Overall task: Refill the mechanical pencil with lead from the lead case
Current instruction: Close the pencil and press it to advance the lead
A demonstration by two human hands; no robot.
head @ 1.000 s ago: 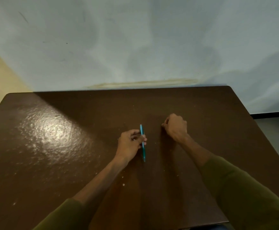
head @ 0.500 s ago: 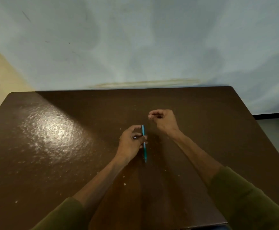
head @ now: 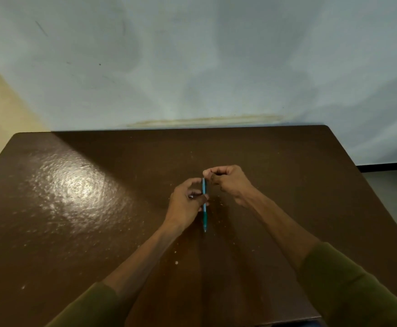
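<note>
Seen from above: dark brown glossy tabletop (head: 98, 232), bright glare patch on its left half, small pale specks scattered across the surface. Behind it, a pale blue-grey wall (head: 192, 67) with a yellowish stain just above the far edge. At the middle, a teal mechanical pencil (head: 204, 206), nearly upright in the picture, tip toward the near side. Left hand (head: 186, 204) gripping the pencil around its middle, fingers curled on the barrel. Right hand (head: 228, 180) just beside, thumb and forefinger pinched together at the pencil's top end; too small to tell what lies between them. Olive-green sleeves (head: 348, 284) covering both forearms below.
</note>
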